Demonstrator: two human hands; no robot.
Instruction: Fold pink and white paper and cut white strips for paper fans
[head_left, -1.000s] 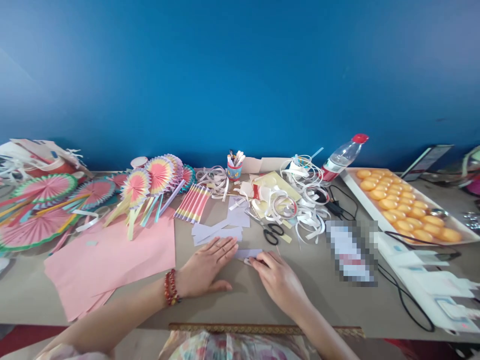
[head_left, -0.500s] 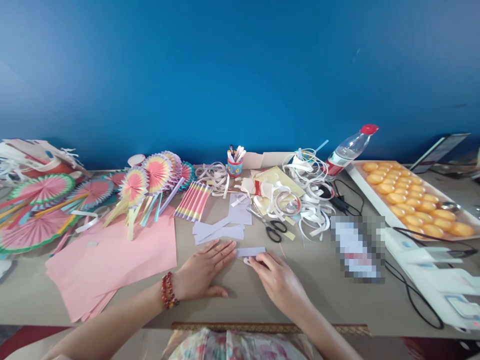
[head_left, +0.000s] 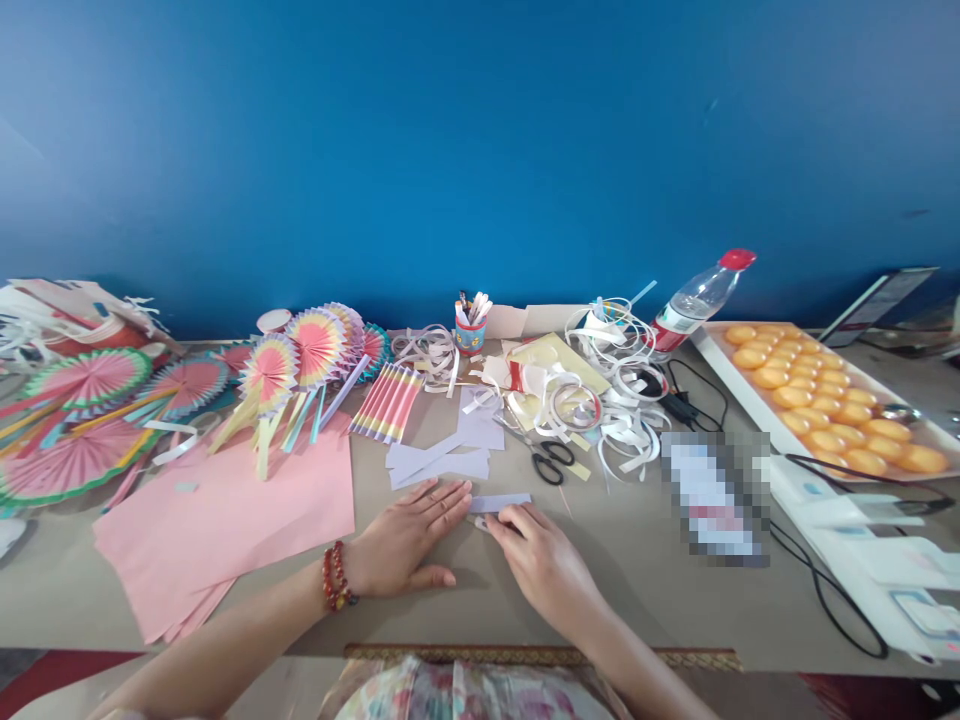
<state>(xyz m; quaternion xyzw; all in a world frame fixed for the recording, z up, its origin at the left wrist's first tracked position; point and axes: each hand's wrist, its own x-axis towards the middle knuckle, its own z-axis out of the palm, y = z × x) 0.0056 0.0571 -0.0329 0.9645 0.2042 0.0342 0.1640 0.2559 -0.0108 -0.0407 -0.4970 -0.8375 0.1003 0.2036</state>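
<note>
A narrow lavender paper strip lies flat on the table before me. My left hand rests flat with its fingers stretched out, the fingertips over the strip's left end. Beside the strip's near edge, my right hand is closed in a pinch on a small white object. Its white tip pokes out to the left of the fingers; the rest is hidden, so its kind is unclear. Just beyond lie loose lavender paper pieces and black-handled scissors.
Pink paper sheets and folded paper fans lie at left, near a pleated striped paper. Curled white strips, a pen cup and a bottle stand behind. At right are an orange-domed tray and cables.
My right hand has slid a little to the left along the strip's near edge, with the small white object. My left hand stays in place.
</note>
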